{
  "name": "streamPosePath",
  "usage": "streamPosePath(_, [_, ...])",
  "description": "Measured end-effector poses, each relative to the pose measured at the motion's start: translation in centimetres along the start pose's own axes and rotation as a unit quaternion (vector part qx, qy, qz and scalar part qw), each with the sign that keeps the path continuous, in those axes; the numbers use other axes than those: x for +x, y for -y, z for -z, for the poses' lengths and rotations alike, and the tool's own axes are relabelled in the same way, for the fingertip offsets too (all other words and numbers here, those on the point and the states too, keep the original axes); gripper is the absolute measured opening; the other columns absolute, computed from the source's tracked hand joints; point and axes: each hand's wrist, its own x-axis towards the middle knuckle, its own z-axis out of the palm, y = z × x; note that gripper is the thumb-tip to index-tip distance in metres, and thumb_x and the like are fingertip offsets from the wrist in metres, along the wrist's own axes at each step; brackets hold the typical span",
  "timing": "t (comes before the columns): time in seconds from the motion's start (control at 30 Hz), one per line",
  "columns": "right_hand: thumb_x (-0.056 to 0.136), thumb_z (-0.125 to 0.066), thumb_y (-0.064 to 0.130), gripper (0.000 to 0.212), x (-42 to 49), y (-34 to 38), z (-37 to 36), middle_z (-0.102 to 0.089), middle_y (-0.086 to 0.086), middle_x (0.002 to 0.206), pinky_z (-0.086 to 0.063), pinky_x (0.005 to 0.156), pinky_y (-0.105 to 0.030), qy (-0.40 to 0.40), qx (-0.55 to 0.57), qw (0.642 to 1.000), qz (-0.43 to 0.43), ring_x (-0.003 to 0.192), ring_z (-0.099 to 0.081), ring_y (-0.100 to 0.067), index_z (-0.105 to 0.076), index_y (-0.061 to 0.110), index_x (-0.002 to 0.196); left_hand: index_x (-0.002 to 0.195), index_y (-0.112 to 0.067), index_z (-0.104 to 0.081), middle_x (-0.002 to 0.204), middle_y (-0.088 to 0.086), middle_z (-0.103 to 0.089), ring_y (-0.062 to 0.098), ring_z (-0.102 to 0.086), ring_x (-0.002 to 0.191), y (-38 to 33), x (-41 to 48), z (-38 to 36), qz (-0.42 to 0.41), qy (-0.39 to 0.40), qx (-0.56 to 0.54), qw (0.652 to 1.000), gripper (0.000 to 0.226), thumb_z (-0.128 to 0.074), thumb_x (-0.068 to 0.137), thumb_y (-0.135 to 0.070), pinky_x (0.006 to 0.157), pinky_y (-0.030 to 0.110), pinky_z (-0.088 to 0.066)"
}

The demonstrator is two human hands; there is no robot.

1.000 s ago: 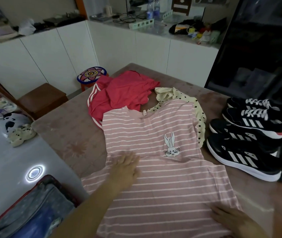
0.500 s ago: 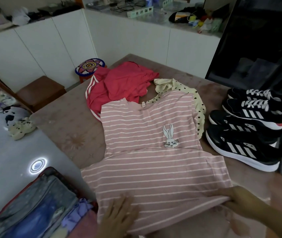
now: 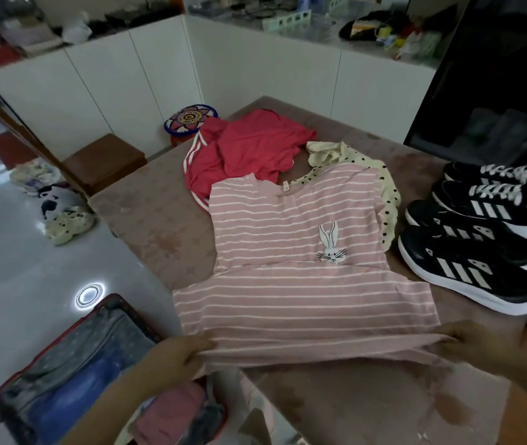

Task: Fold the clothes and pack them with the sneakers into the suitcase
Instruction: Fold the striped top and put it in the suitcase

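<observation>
A pink striped shirt (image 3: 291, 252) with a rabbit patch lies spread on the brown table (image 3: 156, 220). My left hand (image 3: 175, 351) grips its bottom hem at the left corner. At the right corner my right hand (image 3: 468, 345) pinches the same hem, and the edge is lifted off the table. A red garment (image 3: 249, 149) and a cream dotted one (image 3: 387, 200) lie behind the shirt. Two pairs of black sneakers (image 3: 474, 232) stand at the right. An open suitcase (image 3: 66, 377) with folded clothes sits on the floor at lower left.
White cabinets (image 3: 255, 65) run behind the table. A brown stool (image 3: 104, 159) and a patterned round stool (image 3: 188, 120) stand beside the far corner. Soft toys (image 3: 63, 213) lie on the grey floor to the left. A dark cabinet (image 3: 496, 91) rises at the right.
My left hand left the middle of the shirt and came to the bottom hem. Both hands now hold the hem's corners and have raised it off the table.
</observation>
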Motion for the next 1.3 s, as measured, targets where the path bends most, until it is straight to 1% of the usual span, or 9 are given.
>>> streamPosePath(0.07, [0.071,-0.076,0.041,0.008,-0.2,1.2,0.9,-0.054,0.002,0.052,-0.038,0.054,-0.020,0.005,0.063,0.998,0.000,0.052,-0.050,-0.005,-0.073,0.035,0.067,0.082,-0.053,-0.058,0.085,-0.040,-0.058,-0.015,-0.053,0.079,-0.2,1.1,3.2,0.001,0.037,-0.021,0.999,0.019,-0.042,0.082,-0.043,0.071,0.011,-0.037])
streamPosePath(0.2, [0.070,-0.076,0.040,0.018,0.5,3.3,4.6,-0.066,0.003,0.063,-0.045,0.057,-0.017,0.006,0.110,0.994,-0.022,0.059,-0.060,-0.004,-0.076,0.023,0.074,0.080,-0.031,-0.054,0.069,-0.019,-0.056,-0.014,-0.050,0.069,-0.9,5.1,9.5,0.016,0.093,-0.049,0.994,0.013,-0.059,0.091,-0.031,0.064,0.010,-0.036])
streamPosePath(0.37, [0.069,-0.079,0.045,0.040,4.1,5.5,9.1,-0.073,-0.014,0.089,-0.054,0.075,-0.037,-0.031,0.133,0.990,-0.031,0.082,-0.070,-0.027,-0.075,0.013,0.091,0.071,-0.032,-0.056,0.059,-0.020,-0.059,-0.013,-0.052,0.060,-0.1,11.1,15.3,0.068,0.042,-0.067,0.995,0.020,-0.069,0.085,-0.025,0.059,0.009,-0.037])
streamPosePath(0.43, [0.082,-0.070,0.030,0.020,6.1,6.9,10.6,-0.073,-0.007,0.091,-0.054,0.071,-0.031,-0.050,0.117,0.991,-0.037,0.083,-0.070,-0.021,-0.072,0.015,0.095,0.072,-0.030,-0.059,0.064,-0.032,-0.060,-0.014,-0.054,0.065,0.4,13.5,16.9,0.072,0.007,-0.077,0.994,0.017,-0.067,0.086,-0.024,0.062,0.008,-0.039])
streamPosePath(0.6, [0.086,-0.067,0.017,0.008,13.2,9.0,13.4,-0.068,-0.009,0.079,-0.044,0.065,-0.018,-0.154,0.038,0.987,-0.002,0.076,-0.062,-0.021,-0.071,0.010,0.087,0.085,-0.005,-0.065,0.081,0.008,-0.066,0.007,-0.055,0.072,2.9,20.1,17.9,0.071,-0.043,-0.026,0.996,0.017,-0.055,0.094,-0.015,0.064,0.021,-0.037])
streamPosePath(0.73, [0.088,-0.062,0.007,0.019,18.6,10.3,14.8,-0.056,-0.011,0.066,-0.038,0.055,-0.009,-0.219,0.024,0.976,0.000,0.067,-0.051,-0.019,-0.064,-0.010,0.080,0.095,-0.010,-0.063,0.091,0.006,-0.066,0.025,-0.061,0.086,5.2,25.1,18.1,0.105,-0.103,-0.001,0.989,0.018,-0.048,0.096,-0.020,0.074,0.033,-0.045])
streamPosePath(0.93, [0.094,-0.054,0.028,0.027,25.6,12.4,16.9,-0.061,-0.009,0.089,-0.038,0.075,-0.029,-0.281,-0.034,0.957,-0.056,0.084,-0.053,-0.020,-0.067,0.009,0.106,0.097,-0.011,-0.060,0.095,0.008,-0.063,0.029,-0.059,0.088,7.4,31.1,19.4,0.134,-0.158,0.052,0.977,0.025,-0.040,0.099,-0.025,0.076,0.038,-0.047])
streamPosePath(1.1, [0.092,-0.050,0.044,0.028,28.7,14.6,16.8,-0.068,-0.009,0.090,-0.039,0.067,-0.031,-0.329,-0.127,0.935,-0.040,0.087,-0.062,-0.032,-0.069,0.023,0.094,0.103,-0.012,-0.060,0.105,0.013,-0.063,0.032,-0.059,0.094,9.3,33.0,18.2,0.222,-0.149,0.062,0.962,0.022,-0.042,0.095,-0.021,0.080,0.039,-0.048])
streamPosePath(1.3, [0.091,-0.046,0.053,0.059,29.6,15.4,12.9,-0.032,-0.006,0.151,-0.018,0.114,-0.048,-0.324,-0.327,0.888,-0.011,0.138,-0.030,-0.029,-0.029,0.032,0.144,0.128,-0.012,-0.054,0.132,0.017,-0.051,0.041,-0.048,0.121,6.3,31.1,13.9,0.055,-0.273,0.170,0.945,0.049,-0.032,0.091,-0.036,0.097,0.059,-0.041])
